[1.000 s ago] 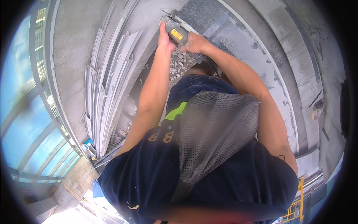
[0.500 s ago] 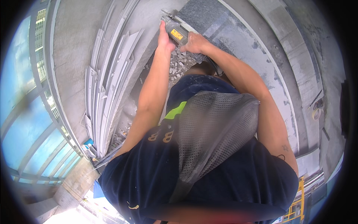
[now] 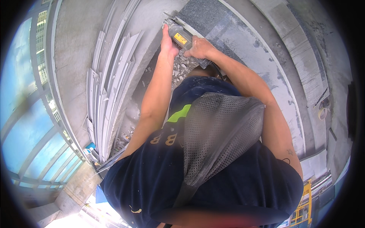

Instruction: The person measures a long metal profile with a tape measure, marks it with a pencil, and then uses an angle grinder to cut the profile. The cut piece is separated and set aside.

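Note:
A grey angle grinder (image 3: 178,33) with a yellow label lies across both my hands at the upper middle. My left hand (image 3: 167,45) is closed about its head end, thumb stretched up along the side. Around the rear of its body, my right hand (image 3: 200,48) is wrapped. The thin disc shows edge-on beside the near left edge of a speckled dark grey stone slab (image 3: 201,17); whether it touches the stone I cannot tell. A pale dusty strip runs along that edge.
Broken stone chips (image 3: 180,70) lie below the grinder. Long grey metal profiles (image 3: 108,83) are stacked on the left. A pale ledge (image 3: 300,49) curves along the right, with a tape roll (image 3: 322,114) near it. A grey mesh bag (image 3: 224,133) hangs over my chest.
The grinder and both hands have shifted slightly toward me, and more of the disc side shows. My grip is the same.

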Demonstrator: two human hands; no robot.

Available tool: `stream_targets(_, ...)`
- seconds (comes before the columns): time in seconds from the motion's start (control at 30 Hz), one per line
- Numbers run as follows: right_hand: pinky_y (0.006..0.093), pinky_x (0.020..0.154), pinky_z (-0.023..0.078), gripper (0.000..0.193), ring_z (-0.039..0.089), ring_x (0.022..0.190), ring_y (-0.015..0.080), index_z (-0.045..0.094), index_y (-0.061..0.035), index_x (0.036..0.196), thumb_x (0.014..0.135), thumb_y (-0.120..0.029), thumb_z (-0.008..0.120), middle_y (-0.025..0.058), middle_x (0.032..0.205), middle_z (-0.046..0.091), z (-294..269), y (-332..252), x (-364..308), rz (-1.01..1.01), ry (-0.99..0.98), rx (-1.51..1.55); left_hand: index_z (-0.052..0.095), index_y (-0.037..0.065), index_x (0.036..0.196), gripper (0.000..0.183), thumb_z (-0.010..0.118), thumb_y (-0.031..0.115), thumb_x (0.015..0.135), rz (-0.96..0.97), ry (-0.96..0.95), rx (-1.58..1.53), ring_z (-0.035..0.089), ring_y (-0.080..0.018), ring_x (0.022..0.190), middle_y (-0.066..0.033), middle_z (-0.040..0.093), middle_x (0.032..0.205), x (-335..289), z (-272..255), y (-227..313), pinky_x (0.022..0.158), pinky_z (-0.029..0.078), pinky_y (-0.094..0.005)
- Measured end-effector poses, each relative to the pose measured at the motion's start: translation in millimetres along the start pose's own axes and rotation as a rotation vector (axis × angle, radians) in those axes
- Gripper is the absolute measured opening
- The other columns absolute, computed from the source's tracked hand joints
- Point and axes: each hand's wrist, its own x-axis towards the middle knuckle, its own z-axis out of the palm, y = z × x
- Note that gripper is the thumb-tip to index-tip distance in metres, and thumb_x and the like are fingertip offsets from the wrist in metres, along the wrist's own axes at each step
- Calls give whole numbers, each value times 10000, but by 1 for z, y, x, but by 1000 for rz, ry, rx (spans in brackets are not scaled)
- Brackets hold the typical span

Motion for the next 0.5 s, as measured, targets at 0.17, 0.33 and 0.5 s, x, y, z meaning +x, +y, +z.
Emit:
stream_targets(0.17, 411, 949, 482, 880, 597, 1111, 402, 485, 149, 1217, 621, -432, 771, 326, 1161, 600, -3, -1, -4, 30, -58, -6, 466, 124, 1356, 714, 414, 678, 909, 3, -22, 6, 501, -304, 1228, -124, 524, 1337, 6, -8, -5, 1016, 367, -568)
stream_targets(0.33, 409, 941, 487, 884, 599, 1107, 402, 485, 148, 1219, 619, -434, 773, 328, 1161, 599, -2, -2, 0, 39, -54, -33, 457, 113, 1361, 713, 410, 669, 917, -8, -38, -8, 486, -310, 1242, -129, 505, 1356, 4, -7, -3, 1035, 352, -561)
stream_targets(0.5, 400, 928, 491, 881, 609, 1091, 393, 495, 155, 1202, 613, -440, 769, 324, 1156, 603, -5, -2, 6, 24, -51, -20, 447, 77, 1366, 792, 326, 718, 915, 6, -54, -46, 454, -314, 1269, -156, 494, 1369, 2, -7, -2, 1105, 290, -513)
